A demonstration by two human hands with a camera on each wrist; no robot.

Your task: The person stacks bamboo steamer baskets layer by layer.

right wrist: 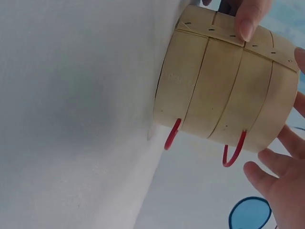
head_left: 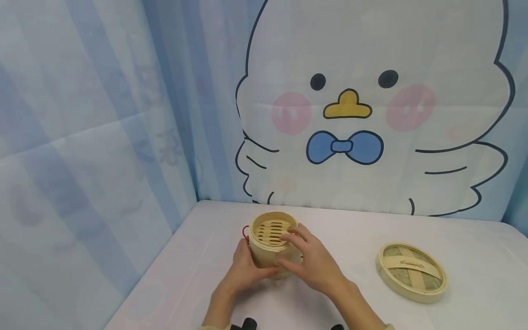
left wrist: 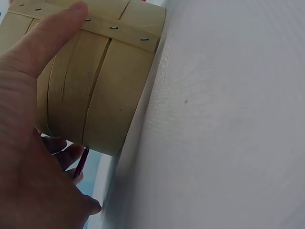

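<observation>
- Nearest the viewer, at the bottom edge, two bare forearms [head_left: 359, 307] come in from about five and seven o'clock, with two small black pieces [head_left: 249, 323] between them.
- Just beyond them, near six o'clock in the head view, a pale round bamboo steamer [head_left: 262, 256] stands on a whitish table [head_left: 346, 243]; its slatted top faces up.
- The left hand [head_left: 245, 270] grasps the steamer: its thumb lies across the stapled front seam, and its fingers go round the far left side. From this hand, the steamer sits at about one o'clock.
- The right hand [head_left: 313, 263] is loose, fingers spread and gently bent beside the steamer's right side, one fingertip over the rim. From it, the steamer sits at about ten o'clock. Whether these fingers press the wall, I cannot tell.
- Red loops [right wrist: 234, 150] stick out from the wall just beside the right fingers.
- Well apart, between three and four o'clock from the steamer, a round lid [head_left: 412, 272] with a strap handle lies on the table.
- At twelve to one o'clock, a blue backdrop [head_left: 214, 91] shows a white cartoon bird [head_left: 350, 50] with a blue bow tie.
</observation>
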